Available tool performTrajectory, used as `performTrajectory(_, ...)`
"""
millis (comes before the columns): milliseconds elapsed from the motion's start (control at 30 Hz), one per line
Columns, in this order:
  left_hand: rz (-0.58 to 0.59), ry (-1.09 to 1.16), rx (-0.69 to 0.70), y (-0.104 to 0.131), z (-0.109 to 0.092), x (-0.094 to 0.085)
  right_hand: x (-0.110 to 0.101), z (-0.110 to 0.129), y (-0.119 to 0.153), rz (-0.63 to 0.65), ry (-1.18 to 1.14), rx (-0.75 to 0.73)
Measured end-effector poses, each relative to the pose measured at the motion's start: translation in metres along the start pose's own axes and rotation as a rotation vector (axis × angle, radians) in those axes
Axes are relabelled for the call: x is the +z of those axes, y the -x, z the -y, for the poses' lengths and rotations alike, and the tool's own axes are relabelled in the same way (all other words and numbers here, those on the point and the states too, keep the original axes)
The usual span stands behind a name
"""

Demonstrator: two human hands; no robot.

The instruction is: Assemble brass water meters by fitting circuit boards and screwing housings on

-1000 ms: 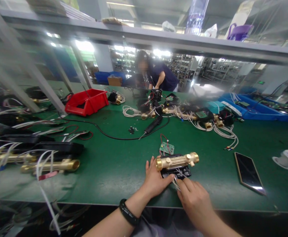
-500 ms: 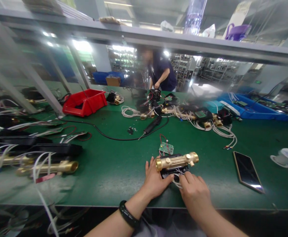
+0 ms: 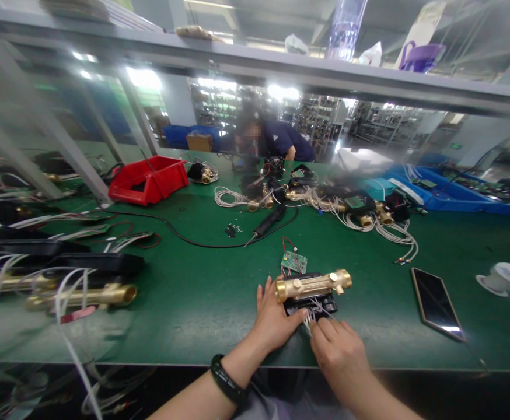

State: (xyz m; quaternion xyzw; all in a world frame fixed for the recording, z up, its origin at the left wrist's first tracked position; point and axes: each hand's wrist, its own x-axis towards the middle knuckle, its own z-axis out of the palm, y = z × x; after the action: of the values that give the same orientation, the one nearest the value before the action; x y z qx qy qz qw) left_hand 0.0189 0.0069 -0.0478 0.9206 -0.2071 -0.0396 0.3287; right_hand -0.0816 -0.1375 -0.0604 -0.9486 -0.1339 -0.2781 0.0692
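A brass meter pipe (image 3: 314,286) with threaded ends lies across a black plastic housing (image 3: 330,305) on the bench in front of me. My left hand (image 3: 275,318) grips the housing's left side, its fingers behind the pipe's left end and its thumb at the front edge. Closed in a pinch, my right hand (image 3: 338,347) holds thin white wires (image 3: 308,322) at the front of the housing; its fingertips are partly hidden. Just behind the housing, a small green circuit board (image 3: 294,261) lies on the bench, with a red wire loop.
A black electric screwdriver (image 3: 269,223) lies ahead with its cord. Brass pipe assemblies (image 3: 84,297) crowd the left, and more lie farther back. A phone (image 3: 437,303) and a white spool (image 3: 506,280) are to the right. A red bin (image 3: 150,181) and a co-worker (image 3: 287,143) are beyond.
My right hand has shifted slightly left and towards me, uncovering the housing's right end and drawing along the white wires. My left hand stays put. The co-worker has bent down lower.
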Motion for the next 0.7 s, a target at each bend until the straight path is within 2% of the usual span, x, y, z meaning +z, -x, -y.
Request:
performTrajectory(133, -0.018, -0.024, 0.007, 0.001, -0.002, 0.001, 0.011, 0.001, 0.008, -0.036, 0.009, -0.01)
performTrajectory(300, -0.073, -0.093, 0.032, 0.004, -0.001, 0.005, 0.019, 0.007, 0.02, 0.039, 0.064, -0.028)
performTrajectory(533, -0.133, -0.181, 0.047, 0.005, -0.005, 0.012, 0.019, 0.014, 0.029, 0.114, -0.001, 0.006)
performTrajectory(633, -0.154, -0.184, 0.05, 0.006, -0.008, 0.013, 0.002, 0.005, 0.021, 0.127, -0.119, -0.021)
performTrajectory(700, -0.168, -0.175, 0.058, 0.007, -0.009, 0.014, -0.025, -0.009, 0.008, 0.112, -0.295, -0.087)
